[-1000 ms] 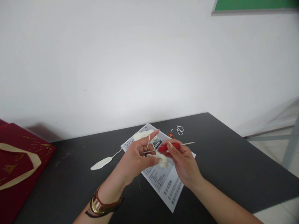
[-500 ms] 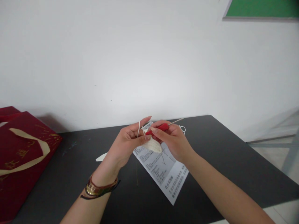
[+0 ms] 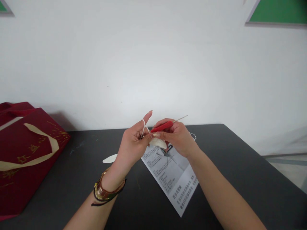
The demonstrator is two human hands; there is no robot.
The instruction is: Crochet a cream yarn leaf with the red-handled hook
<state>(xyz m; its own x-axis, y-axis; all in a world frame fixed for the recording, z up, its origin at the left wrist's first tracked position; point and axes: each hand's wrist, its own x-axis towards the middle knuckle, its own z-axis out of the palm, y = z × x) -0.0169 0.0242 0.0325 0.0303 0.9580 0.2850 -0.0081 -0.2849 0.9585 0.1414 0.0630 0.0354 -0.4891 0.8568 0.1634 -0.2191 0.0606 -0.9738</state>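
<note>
My left hand (image 3: 134, 140) pinches the edge of a small cream crochet piece (image 3: 158, 142), its index finger raised with white yarn (image 3: 144, 124) looped round it. The red-handled crochet hook (image 3: 163, 126) lies in my right hand (image 3: 178, 135), whose thumb also meets the work close to my left thumb. A thin metal shaft points up and right from the red handle. The hook's other tip is hidden by my fingers. Beneath both hands lies a printed instruction sheet (image 3: 168, 182).
On the dark table (image 3: 240, 179), a white pointed piece (image 3: 109, 158) rests left of the sheet. A red gift bag (image 3: 26, 153) with a cream ribbon stands at the left. A loose white strand (image 3: 193, 136) lies behind my right hand. The white wall (image 3: 153, 64) rises behind.
My left index finger has lifted higher with the yarn. The crochet piece has tilted and shows less of its face. The whole view has shifted slightly.
</note>
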